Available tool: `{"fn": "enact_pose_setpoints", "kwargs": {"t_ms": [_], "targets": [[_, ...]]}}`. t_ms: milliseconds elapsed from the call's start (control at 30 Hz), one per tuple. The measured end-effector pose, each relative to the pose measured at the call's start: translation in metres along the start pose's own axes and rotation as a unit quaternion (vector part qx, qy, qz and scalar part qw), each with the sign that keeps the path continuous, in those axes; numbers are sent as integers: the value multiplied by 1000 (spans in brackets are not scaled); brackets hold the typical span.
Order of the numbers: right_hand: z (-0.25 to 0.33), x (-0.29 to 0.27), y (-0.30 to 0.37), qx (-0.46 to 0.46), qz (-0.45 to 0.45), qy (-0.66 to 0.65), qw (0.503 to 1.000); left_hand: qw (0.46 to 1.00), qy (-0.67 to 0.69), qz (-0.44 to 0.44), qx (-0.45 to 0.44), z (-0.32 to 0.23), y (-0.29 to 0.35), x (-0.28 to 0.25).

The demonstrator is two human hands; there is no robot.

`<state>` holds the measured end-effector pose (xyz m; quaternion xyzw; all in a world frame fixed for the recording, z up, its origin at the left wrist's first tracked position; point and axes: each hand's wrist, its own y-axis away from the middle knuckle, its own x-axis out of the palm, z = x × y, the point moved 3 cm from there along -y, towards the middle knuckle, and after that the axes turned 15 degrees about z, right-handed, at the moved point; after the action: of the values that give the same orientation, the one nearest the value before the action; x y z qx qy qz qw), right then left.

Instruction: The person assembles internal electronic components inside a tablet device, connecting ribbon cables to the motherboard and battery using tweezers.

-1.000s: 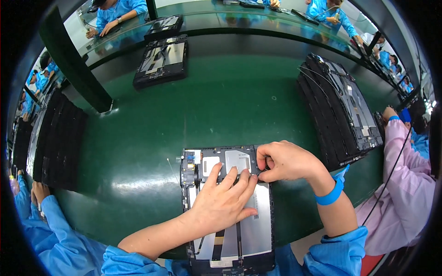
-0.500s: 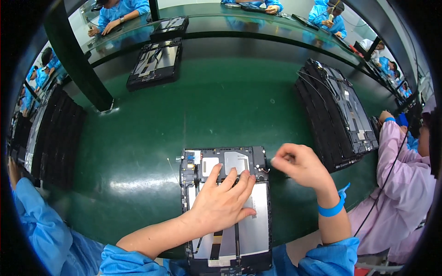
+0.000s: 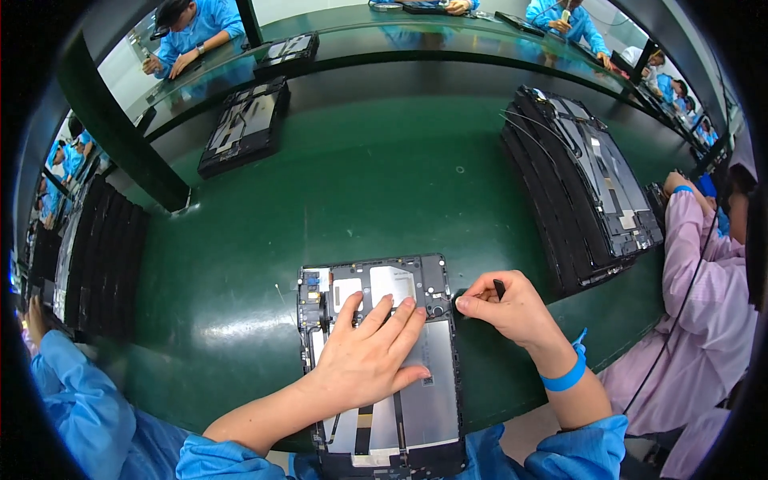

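Note:
An opened tablet (image 3: 436, 360) lies in front of me, its black frame, silver plates and flat ribbon cables exposed. My left hand (image 3: 372, 344) rests on its upper half, fingers spread, holding nothing. Just off the tablet's upper right corner is my right hand (image 3: 504, 308), closed in a pinch. A short black piece (image 3: 500, 288) sticks up from between its fingers, perhaps the end of a slim tool; most of it is hidden. Thumb and index fingertip sit close beside the tablet's right edge, near a small round part and thin wire there.
A tall stack of opened tablets (image 3: 560, 208) stands at right, another stack (image 3: 100, 256) at far left. More opened tablets lie by the raised shelf (image 3: 352, 60) at the back left. A dark green post (image 3: 120, 120) rises at left. Co-workers sit across and on both sides.
My right hand has turned and closed in toward the tablet's upper right edge, and the black piece now shows in it. The left hand stays on the tablet. The view has shifted slightly.

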<state>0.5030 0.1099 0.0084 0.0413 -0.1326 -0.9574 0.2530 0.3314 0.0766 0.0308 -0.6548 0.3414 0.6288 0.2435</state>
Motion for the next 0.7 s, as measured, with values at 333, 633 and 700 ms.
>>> {"fn": "enact_pose_setpoints", "kwargs": {"t_ms": [333, 633, 700], "targets": [[19, 1, -3, -33, -45, 112, 992, 1000, 1, -19, 16, -2, -1, -2], [34, 14, -34, -148, -40, 336, 929, 999, 25, -45, 19, 1, -1, 2], [35, 19, -40, -163, -38, 360, 918, 998, 32, -51, 17, 2, 0, 2]]}}
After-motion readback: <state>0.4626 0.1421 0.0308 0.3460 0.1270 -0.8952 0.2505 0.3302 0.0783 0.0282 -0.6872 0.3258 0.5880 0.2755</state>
